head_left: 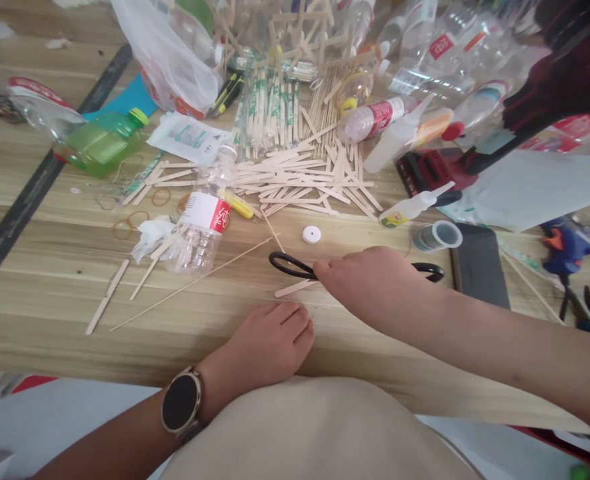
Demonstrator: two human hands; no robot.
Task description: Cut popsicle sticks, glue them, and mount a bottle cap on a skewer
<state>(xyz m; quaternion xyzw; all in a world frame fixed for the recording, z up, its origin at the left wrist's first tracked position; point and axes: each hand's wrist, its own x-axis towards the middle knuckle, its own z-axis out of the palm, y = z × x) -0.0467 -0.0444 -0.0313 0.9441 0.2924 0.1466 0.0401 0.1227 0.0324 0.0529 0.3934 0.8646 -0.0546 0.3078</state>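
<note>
My right hand (369, 283) is closed around a black thing with a thin loop (292, 265) sticking out on the left and another curved end (431, 271) on the right; its middle is hidden by my hand. Under it lies a wooden craft stick (295, 288), partly covered. At the near table edge rests my left hand (265, 343), fingers curled together and palm hidden, with a watch (182, 400) on the wrist. Nothing shows in its fingers. A white round cap (311, 234) lies beyond my hands. A thin bamboo skewer (189, 285) stretches to the left.
An empty labelled bottle (199, 220) stands left of centre. Many craft sticks (295, 177) are heaped behind. To the right are a glue bottle (415, 205), a small spool (437, 235), a dark phone (479, 267), a red power tool (445, 170) and a blue glue gun (567, 247).
</note>
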